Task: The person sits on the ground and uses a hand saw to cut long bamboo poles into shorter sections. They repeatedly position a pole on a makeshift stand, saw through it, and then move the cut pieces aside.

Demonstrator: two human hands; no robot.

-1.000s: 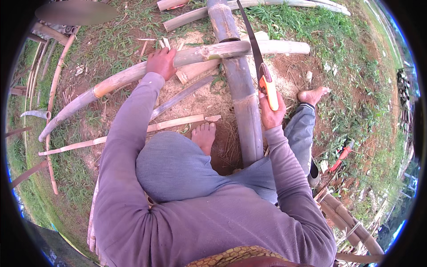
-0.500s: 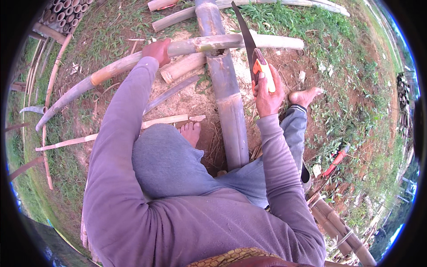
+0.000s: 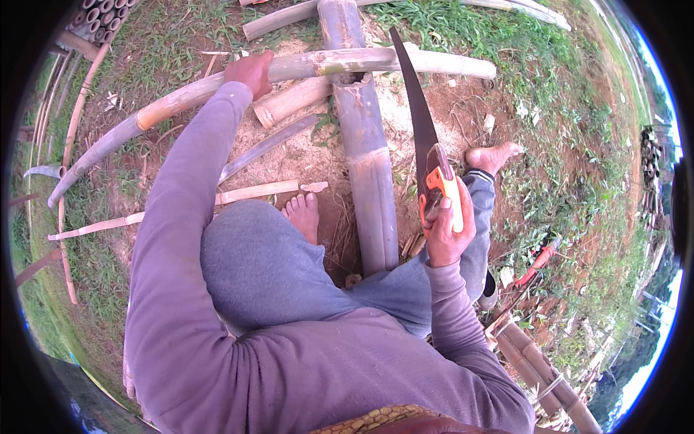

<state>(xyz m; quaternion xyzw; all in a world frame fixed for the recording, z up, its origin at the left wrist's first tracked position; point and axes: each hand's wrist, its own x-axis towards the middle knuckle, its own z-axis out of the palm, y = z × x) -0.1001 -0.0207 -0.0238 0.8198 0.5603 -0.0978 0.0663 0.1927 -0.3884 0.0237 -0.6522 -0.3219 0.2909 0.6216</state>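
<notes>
Is grassy ground (image 3: pixel 463 116); carries sawdust (image 3: pixel 303 155), a grey bamboo strip (image 3: pixel 269 149) and a paler strip (image 3: pixel 256 192) left of the thick bamboo pole (image 3: pixel 369 166), a red object (image 3: pixel 538 265) to its right.

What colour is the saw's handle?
Saw handle: mostly orange and pale yellow, best seen in the head view.

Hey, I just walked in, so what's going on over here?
A barefoot person has the left hand wrapped over a long bamboo pole that lies across a thicker bamboo length. The right hand grips the orange handle of a handsaw, its dark blade pointing away from the body and overlapping the pole in this view; whether it touches, I can't tell. A shorter bamboo piece lies nearby.
</notes>
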